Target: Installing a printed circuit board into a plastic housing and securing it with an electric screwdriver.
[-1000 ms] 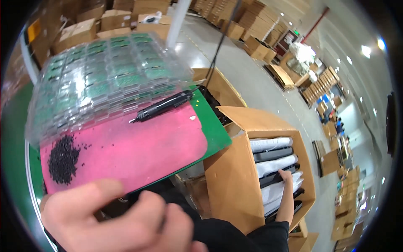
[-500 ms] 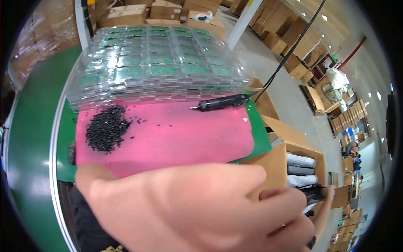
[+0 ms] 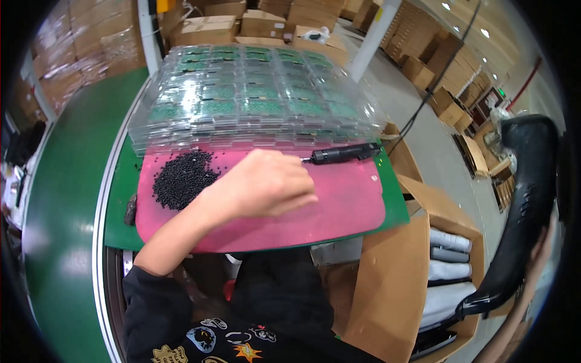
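Observation:
My left hand (image 3: 275, 183) hangs over the middle of a pink mat (image 3: 290, 224), its fingers curled into a loose fist with nothing visible in them. Next to it lies a heap of small black screw-like pieces (image 3: 181, 179). A black electric screwdriver (image 3: 345, 153) rests along the mat's far right edge, its bit pointing left. Far to the right, my right hand (image 3: 540, 245) grips a long, curved, glossy black plastic housing (image 3: 523, 206), held upright above an open carton. Most of that hand is hidden behind the housing.
Stacked clear plastic trays (image 3: 242, 100) with green circuit boards stand behind the mat. An open cardboard box (image 3: 387, 290) at right holds wrapped grey and black pieces. A black cable (image 3: 433, 91) hangs near the screwdriver. A small dark lump (image 3: 131, 209) sits left of the mat.
My left hand has moved away from close in front of the camera to over the mat. My right hand has raised the black housing from the carton. The view has shifted slightly.

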Available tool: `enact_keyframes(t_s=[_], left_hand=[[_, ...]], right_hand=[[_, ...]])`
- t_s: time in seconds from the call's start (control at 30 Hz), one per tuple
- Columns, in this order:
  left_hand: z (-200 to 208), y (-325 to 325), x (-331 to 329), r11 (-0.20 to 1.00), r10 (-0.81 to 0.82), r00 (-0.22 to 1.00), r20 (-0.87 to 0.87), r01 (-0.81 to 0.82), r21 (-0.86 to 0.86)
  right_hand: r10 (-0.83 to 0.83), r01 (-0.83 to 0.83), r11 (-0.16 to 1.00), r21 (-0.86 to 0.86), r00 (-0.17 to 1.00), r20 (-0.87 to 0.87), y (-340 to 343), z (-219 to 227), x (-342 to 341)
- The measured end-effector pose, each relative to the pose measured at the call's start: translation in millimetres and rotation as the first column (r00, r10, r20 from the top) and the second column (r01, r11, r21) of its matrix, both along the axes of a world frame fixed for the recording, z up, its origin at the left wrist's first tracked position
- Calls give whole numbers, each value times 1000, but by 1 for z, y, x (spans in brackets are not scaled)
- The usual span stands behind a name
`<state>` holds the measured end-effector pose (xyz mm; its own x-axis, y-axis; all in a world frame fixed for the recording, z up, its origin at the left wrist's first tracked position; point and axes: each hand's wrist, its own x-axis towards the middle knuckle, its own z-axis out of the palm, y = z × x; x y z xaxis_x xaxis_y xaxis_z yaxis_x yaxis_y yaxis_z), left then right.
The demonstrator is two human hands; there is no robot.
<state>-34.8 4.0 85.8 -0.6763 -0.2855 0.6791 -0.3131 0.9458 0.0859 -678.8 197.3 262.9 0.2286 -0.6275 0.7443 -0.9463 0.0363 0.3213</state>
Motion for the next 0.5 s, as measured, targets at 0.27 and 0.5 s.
enact_keyframes(t_s=[0.27,0.5], left_hand=[[-53,-23,62,830,362,861,-357,-124,544],[-70,-2,61,775,313,936,161,-350,526]], right_hand=[[545,-489,403,774,807,226,-190,-149,334],[864,-628,227,744,483,144,-274,-188,428]])
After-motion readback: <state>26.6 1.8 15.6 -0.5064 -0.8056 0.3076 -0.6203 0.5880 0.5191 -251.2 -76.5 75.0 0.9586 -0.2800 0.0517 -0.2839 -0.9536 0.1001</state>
